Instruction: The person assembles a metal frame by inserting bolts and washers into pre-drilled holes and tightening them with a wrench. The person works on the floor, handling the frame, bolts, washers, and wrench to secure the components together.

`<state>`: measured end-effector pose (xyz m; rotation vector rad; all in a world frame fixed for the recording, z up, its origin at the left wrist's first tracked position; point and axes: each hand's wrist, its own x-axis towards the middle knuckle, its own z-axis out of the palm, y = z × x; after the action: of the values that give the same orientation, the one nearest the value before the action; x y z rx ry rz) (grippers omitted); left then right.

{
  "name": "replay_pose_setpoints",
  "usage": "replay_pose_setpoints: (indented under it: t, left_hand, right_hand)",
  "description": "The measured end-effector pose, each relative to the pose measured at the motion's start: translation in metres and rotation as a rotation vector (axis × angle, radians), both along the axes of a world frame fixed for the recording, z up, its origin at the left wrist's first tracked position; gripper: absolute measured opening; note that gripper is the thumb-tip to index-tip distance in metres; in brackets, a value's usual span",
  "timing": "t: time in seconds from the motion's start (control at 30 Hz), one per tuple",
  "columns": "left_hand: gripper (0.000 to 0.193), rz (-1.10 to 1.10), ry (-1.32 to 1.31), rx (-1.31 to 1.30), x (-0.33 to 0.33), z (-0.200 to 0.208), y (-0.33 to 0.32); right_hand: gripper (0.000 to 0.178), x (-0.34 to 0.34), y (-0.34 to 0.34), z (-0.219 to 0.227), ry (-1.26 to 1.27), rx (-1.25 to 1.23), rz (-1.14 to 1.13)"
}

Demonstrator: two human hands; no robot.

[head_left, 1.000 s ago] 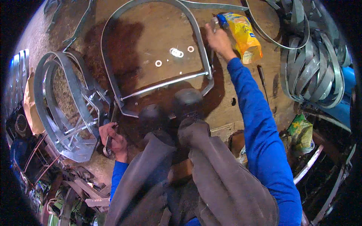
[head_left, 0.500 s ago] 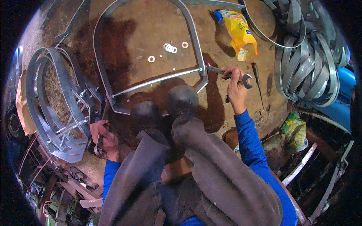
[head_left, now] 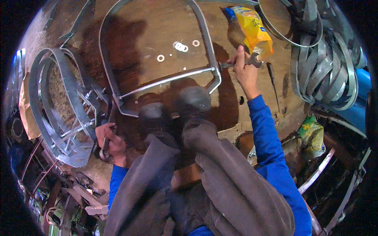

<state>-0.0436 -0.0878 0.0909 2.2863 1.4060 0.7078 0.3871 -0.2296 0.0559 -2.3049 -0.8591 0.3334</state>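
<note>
My right hand (head_left: 246, 74) is closed round an open-end wrench (head_left: 254, 60). The wrench's far end meets the right end of a threaded rod (head_left: 169, 82), which crosses a bent flat-metal frame (head_left: 103, 51) lying on the board. My left hand (head_left: 113, 143) grips another wrench (head_left: 104, 153) low on the left; its upper part runs toward the frame's left corner, in shadow. My boots (head_left: 195, 98) rest at the frame's near side, hiding part of its lower edge. Several flat washers (head_left: 180, 47) lie inside the frame.
Finished-looking metal frames with rods (head_left: 59, 98) stack at the left. A yellow plastic packet (head_left: 254, 29) and a thin dark pointed tool (head_left: 273, 84) lie right of the frame. Coiled metal strips (head_left: 327, 74) pile at the far right, beside a green-yellow bag (head_left: 312, 135).
My right hand has swung its wrench upward, away from me, from a downward slope to a slight rise. The left hand stays nearly still. The whole view has shifted slightly.
</note>
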Motion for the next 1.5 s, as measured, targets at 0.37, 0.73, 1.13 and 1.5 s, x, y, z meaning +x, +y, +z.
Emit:
replay_pose_setpoints:
  t: [0.37, 0.73, 1.13, 1.5]
  left_hand:
    - [0.039, 0.006, -0.107, 0.035, 0.008, -0.003, 0.000]
    - [0.032, 0.001, -0.148, 0.078, -0.012, -0.022, -0.014]
    - [0.023, -0.106, -0.158, -0.264, -0.087, -0.081, -0.062]
    - [0.017, 0.002, -0.221, -0.379, -0.070, -0.064, -0.050]
  right_hand:
    - [0.063, 0.072, 0.067, -0.045, -0.241, -0.280, 0.090]
    - [0.061, 0.076, 0.093, -0.070, 0.024, -0.308, 0.081]
    - [0.040, 0.077, 0.086, -0.063, -0.005, -0.232, 0.171]
    - [0.051, 0.045, 0.091, -0.060, -0.075, -0.007, 0.070]
